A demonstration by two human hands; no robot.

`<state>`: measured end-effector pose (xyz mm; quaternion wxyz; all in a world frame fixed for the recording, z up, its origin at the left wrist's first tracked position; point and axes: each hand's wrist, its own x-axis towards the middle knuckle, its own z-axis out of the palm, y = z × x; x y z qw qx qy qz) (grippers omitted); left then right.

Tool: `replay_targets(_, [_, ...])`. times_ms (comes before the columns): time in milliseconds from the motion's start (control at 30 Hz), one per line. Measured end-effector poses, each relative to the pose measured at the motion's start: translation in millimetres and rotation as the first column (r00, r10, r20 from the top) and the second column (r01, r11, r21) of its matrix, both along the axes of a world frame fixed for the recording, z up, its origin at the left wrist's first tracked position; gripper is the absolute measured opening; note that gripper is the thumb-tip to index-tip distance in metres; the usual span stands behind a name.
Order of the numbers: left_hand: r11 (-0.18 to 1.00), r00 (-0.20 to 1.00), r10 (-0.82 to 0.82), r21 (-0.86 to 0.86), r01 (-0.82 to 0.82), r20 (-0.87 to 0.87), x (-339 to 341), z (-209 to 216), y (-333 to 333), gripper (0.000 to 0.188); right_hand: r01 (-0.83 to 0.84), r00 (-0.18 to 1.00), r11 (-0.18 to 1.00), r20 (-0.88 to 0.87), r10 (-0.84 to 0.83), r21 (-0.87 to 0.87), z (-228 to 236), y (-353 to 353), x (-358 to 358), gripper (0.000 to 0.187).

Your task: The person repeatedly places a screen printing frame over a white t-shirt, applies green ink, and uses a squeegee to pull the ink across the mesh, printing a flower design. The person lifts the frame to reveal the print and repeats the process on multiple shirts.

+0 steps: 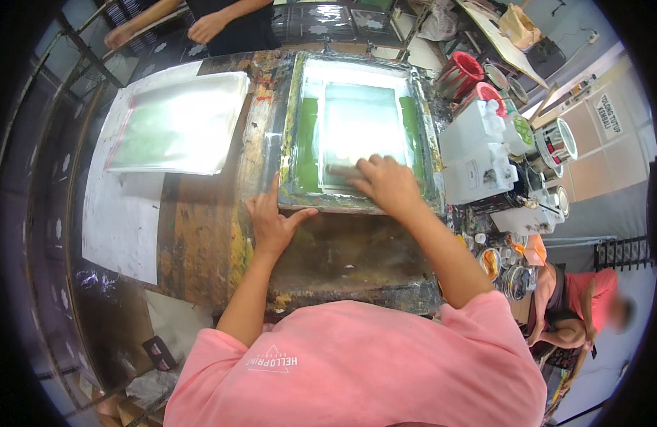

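Observation:
A printing screen (pixel 309 146) lies on the worktable, with a green border around a pale, glossy mesh middle. My right hand (pixel 389 183) is closed on a squeegee (pixel 345 171) that rests on the mesh near the frame's front edge. My fingers partly cover the squeegee. At the front left corner of the frame is my left hand (pixel 270 219), with thumb and index finger stretched apart along the two edges. Its other fingers are partly curled, and nothing is held in them.
A stack of clear plastic sheets (pixel 182 124) lies on white paper (pixel 122 228) at the left. Paint buckets (pixel 462 71) and white jerrycans (pixel 478 174) crowd the right side. Another person's hands (pixel 207 28) are beyond the table; a seated person (pixel 591 299) is at right.

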<state>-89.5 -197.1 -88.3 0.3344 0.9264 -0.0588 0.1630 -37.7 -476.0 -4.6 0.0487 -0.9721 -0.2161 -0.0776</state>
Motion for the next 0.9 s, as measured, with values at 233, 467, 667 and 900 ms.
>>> replay_targets(233, [0.994, 0.999, 0.011, -0.113, -0.006, 0.052, 5, 12, -8, 0.103, -0.046, 0.998, 0.995, 0.050, 0.041, 0.093, 42, -2, -21, 0.037])
replay_targets(467, [0.768, 0.997, -0.017, -0.637, 0.064, 0.080, 44, 109, -35, 0.091, 0.048, 0.878, 0.997, 0.474, -0.072, 0.064, 109, 14, -6, 0.031])
replay_targets(667, [0.954, 0.994, -0.049, -0.292, 0.075, 0.096, 57, 96, -23, 0.088, -0.031, 0.803, 0.992, 0.594, -0.050, 0.125, 164, 8, 49, 0.040])
replay_targets(900, [0.921, 0.983, 0.141, 0.379, -0.087, -0.117, 31, -2, -9, 0.072, -0.018, 0.857, 0.968, 0.502, -0.113, 0.249, 210, 8, 76, 0.052])
